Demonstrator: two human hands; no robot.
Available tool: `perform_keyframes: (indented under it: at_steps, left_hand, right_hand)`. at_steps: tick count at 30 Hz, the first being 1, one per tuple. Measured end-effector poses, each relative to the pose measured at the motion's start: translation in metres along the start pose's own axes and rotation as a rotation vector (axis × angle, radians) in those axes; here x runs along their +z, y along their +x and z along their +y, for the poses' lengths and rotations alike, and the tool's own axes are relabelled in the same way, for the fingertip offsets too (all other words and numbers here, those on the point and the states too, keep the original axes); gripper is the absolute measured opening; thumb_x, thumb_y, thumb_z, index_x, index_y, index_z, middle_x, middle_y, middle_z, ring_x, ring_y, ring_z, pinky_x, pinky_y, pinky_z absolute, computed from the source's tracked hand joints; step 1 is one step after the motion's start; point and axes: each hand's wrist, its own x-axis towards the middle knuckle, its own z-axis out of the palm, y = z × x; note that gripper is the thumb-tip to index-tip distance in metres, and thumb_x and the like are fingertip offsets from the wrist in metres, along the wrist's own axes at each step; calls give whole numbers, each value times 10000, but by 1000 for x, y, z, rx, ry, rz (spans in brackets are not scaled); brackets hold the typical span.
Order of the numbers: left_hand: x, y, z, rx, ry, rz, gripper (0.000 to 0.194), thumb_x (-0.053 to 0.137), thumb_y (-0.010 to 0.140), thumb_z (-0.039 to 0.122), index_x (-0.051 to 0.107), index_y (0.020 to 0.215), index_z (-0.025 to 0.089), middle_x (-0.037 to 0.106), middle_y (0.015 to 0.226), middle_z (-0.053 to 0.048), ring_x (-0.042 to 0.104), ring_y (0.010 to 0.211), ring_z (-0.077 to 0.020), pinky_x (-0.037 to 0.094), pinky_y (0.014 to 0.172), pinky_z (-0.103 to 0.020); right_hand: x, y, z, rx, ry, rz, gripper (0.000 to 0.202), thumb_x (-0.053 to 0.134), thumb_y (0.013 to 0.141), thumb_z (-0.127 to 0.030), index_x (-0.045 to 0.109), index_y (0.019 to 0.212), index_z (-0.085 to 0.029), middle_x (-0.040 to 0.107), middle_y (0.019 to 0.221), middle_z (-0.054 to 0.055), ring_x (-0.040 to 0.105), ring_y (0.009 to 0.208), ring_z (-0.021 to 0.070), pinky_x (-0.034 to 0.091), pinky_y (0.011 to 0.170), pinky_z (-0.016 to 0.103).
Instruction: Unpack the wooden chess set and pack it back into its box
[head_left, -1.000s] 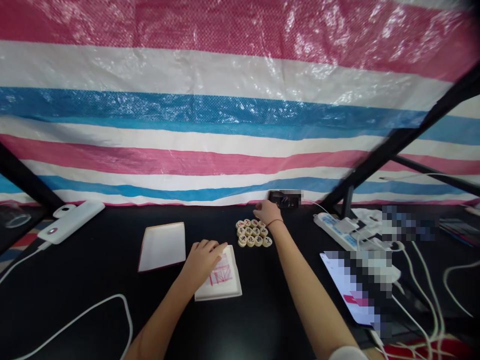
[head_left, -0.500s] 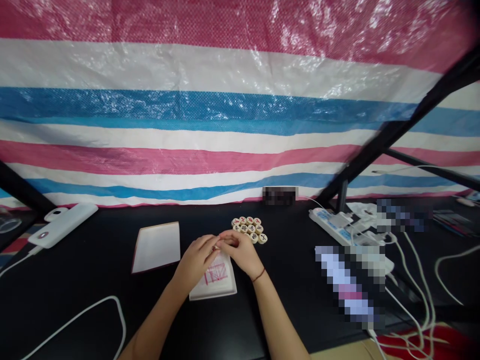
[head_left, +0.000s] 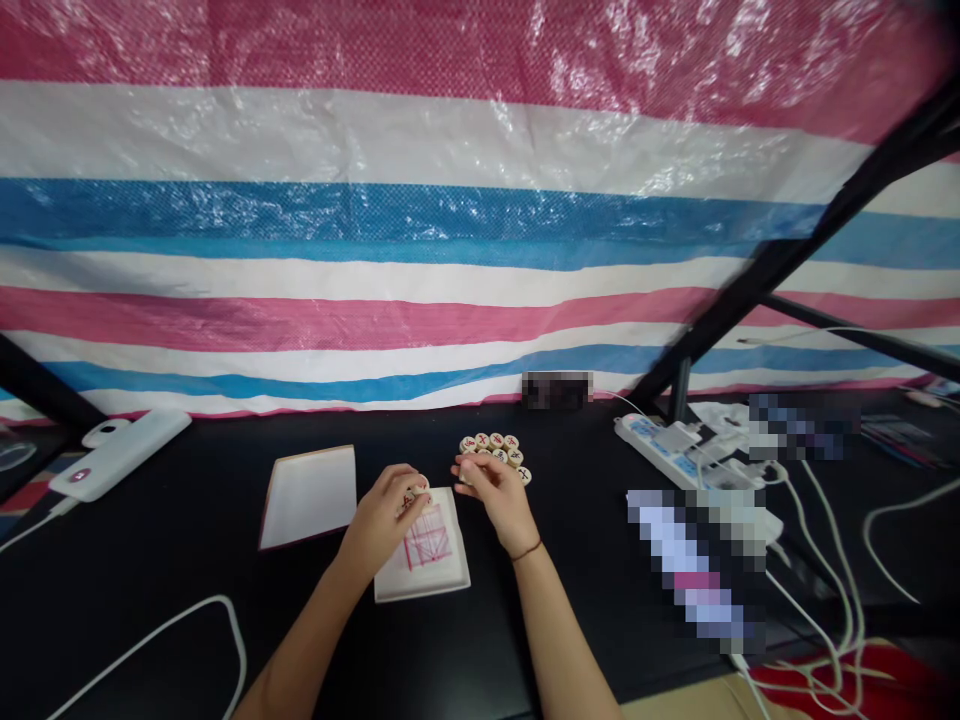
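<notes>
My left hand (head_left: 383, 512) curls around a few Chinese chess pieces (head_left: 417, 492), pale discs showing between thumb and fingers, above the far left part of a shallow white box tray (head_left: 421, 592). Red lines mark a sheet (head_left: 427, 545) inside that tray. My right hand (head_left: 501, 505) is pinched at the near left edge of a group of Chinese chess pieces (head_left: 496, 441). A pale bit at its fingertips looks like one piece, mostly hidden. The grouped pieces lie in rows with red or black characters up; my right hand covers some of them.
An open box lid (head_left: 311, 497) lies left of the tray. A white power bank-like device (head_left: 127, 458) with a cable stands far left. On the right are a power strip (head_left: 660, 450), tangled white cables (head_left: 855, 600) and a blurred-out object (head_left: 690, 565). A striped sheet (head_left: 420, 320) hangs behind.
My hands were together over the tray's far edge and have parted. The right hand has moved right, to the grouped pieces; pieces now show in my left hand.
</notes>
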Motion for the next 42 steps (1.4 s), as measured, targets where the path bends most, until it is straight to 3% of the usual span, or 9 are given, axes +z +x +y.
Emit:
perform_keyframes:
  at_steps: [7,11,15,19,27,33,36,39,42]
  left_hand:
    - [-1,0,3,6,37,22,117,532,894,291,608,956,229,668,1046,-29,628,971,-167,497,874,-319]
    - [1,3,12,108,111,-52,112,551,880,282,647,896,226,706,989,-25,634,946,-174,464,890,-351]
    - [6,6,24,199,198,-181,119,557,884,274,672,862,255,727,909,10,603,1001,-185,317,1037,-452]
    - [10,5,28,240,244,-205,115,570,885,273,673,832,273,728,868,46,586,992,-181,227,1072,-498]
    - [11,8,24,235,361,-268,124,577,869,232,699,859,253,664,958,-23,524,991,-215,372,944,-440]
    - [13,5,19,199,416,-182,207,572,866,242,650,1058,246,575,1226,-77,488,1134,-265,389,949,-446]
    - [14,5,17,156,415,-213,267,518,908,279,582,1161,225,617,1180,-76,537,1086,-238,392,919,-411]
    - [15,5,16,122,449,-241,263,486,930,285,568,1171,220,665,1086,-63,576,989,-220,394,856,-381]
    - [16,7,15,103,479,-274,252,495,925,252,576,1162,221,679,1052,-55,581,961,-223,398,815,-366]
  right_hand:
    - [-16,8,6,-66,43,184,392,846,539,-346,712,871,-184,729,915,69,684,900,252,570,793,391]
    - [-17,9,8,-69,52,165,376,823,558,-324,705,889,-191,732,931,75,676,959,276,563,803,399]
    - [-13,7,8,-52,40,133,398,817,573,-334,692,922,-191,731,948,86,667,983,285,559,797,408]
    - [-9,4,9,-70,-6,104,372,808,582,-331,683,905,-195,721,973,82,661,995,268,541,845,400]
    - [-4,-4,10,-173,-144,14,268,745,661,-332,679,889,-207,701,974,61,667,964,229,541,853,360]
    - [0,-17,9,-157,-233,-93,296,698,718,-336,656,989,-225,697,896,41,687,836,201,576,707,302]
    - [-1,-25,9,-242,-326,-126,273,659,762,-302,640,1024,-227,678,948,53,677,784,181,575,690,300]
    - [-3,-31,10,-384,-484,-134,182,618,793,-254,662,967,-223,620,1093,91,646,907,198,570,722,302]
    - [-7,-36,10,-473,-657,-164,174,560,826,-201,670,957,-231,606,1087,94,619,964,205,552,775,319]
